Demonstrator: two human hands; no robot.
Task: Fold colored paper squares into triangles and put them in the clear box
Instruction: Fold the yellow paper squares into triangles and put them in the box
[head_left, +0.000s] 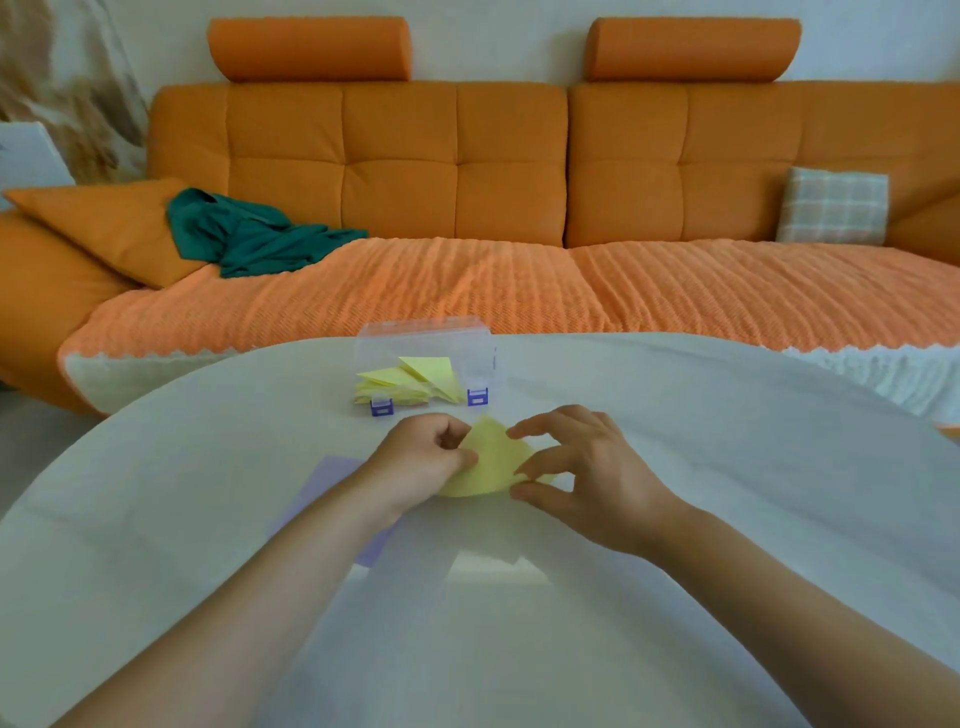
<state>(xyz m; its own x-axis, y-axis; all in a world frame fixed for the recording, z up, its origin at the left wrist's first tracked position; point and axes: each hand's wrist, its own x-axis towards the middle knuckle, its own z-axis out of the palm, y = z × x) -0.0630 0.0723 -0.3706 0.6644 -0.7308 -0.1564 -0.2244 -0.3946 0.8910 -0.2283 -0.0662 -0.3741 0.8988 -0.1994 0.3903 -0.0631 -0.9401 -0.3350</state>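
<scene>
Before the clear box (423, 338), I'm folding the yellow paper (491, 460), left hand (423, 457) gripping one edge, right hand (587, 473) pinching a corner; likely needing corners aligned, then creasing.

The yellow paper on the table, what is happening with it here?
A person is folding the yellow paper on the white table with both hands. The left hand grips its left edge, and the right hand pinches its right corner. Behind them, the clear box already holds several folded yellow triangles. A purple sheet lies flat, partly under the left forearm.
</scene>
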